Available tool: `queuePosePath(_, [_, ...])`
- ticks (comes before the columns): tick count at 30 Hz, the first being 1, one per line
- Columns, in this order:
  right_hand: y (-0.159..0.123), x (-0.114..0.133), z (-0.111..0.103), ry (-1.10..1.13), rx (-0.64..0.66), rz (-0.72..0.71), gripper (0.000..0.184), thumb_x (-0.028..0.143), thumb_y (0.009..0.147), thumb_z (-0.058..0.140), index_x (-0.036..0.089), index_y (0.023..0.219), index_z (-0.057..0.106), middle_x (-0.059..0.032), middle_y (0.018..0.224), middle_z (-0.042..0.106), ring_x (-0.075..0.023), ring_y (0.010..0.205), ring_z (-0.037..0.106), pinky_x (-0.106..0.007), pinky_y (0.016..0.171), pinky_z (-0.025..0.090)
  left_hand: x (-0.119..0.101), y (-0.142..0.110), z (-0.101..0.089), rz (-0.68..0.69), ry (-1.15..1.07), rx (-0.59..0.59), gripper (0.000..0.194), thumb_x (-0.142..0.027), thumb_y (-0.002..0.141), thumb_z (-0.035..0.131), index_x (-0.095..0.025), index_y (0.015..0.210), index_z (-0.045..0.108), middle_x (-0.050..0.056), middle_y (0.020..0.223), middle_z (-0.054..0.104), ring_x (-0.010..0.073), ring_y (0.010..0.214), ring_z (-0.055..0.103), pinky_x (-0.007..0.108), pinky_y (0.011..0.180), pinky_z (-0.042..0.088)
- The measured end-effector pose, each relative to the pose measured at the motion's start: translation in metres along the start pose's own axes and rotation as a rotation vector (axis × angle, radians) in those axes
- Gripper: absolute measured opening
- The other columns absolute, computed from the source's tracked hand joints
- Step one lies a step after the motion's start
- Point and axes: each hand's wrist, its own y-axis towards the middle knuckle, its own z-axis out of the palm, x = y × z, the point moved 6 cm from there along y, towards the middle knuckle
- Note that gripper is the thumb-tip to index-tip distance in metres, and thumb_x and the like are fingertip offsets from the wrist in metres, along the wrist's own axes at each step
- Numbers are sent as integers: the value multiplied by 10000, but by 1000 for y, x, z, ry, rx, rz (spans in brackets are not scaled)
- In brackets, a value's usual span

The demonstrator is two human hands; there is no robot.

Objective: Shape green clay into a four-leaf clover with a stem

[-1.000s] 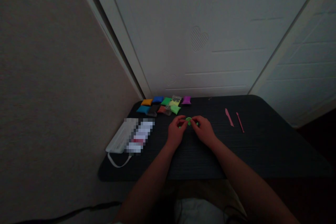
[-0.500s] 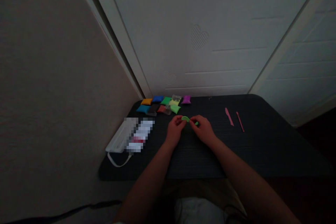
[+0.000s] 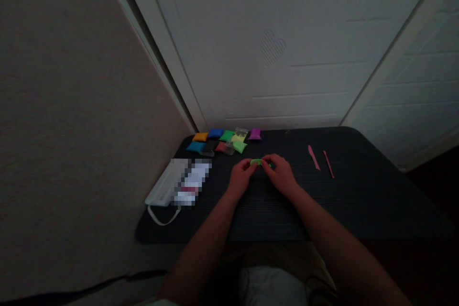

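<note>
A small piece of light green modelling clay (image 3: 256,161) is pinched between my two hands, above the middle of the dark table. My left hand (image 3: 241,174) grips its left end with thumb and fingers. At its right end, my right hand (image 3: 278,171) is closed on the clay too, and a bit of green shows beside its fingers. The fingers cover much of the clay, so its full shape is hidden. Just beyond my left hand lies a light green clay packet (image 3: 239,147).
Several coloured clay packets (image 3: 196,147) lie at the back left of the table (image 3: 265,215). A pink plastic knife (image 3: 313,157) and a thin pink tool (image 3: 328,164) rest to the right. At the left are a white case (image 3: 168,184) with a strap and a blurred-out card (image 3: 193,184).
My hands have drawn slightly closer together around the clay, and the right fingers have shifted on it. The green strip looks flatter. The view has tilted a little.
</note>
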Motion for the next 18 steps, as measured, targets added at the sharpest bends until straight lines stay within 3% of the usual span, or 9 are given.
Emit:
queuePosePath(10, [1, -9, 3, 112, 44, 65, 170, 284, 763, 480, 189, 850, 591, -27, 813, 624, -142, 753, 562, -275, 713, 418, -4, -3, 3, 13, -23, 35, 316, -377, 696, 534, -142, 896, 598, 31, 683, 620, 113, 583, 535, 217, 524, 396])
queuePosePath(18, [2, -11, 5, 69, 109, 67, 179, 300, 763, 484, 198, 835, 611, -16, 797, 630, -132, 728, 565, -261, 680, 423, -11, -6, -1, 142, 160, -28, 272, -371, 730, 495, -175, 872, 618, 15, 724, 626, 129, 662, 552, 235, 622, 413])
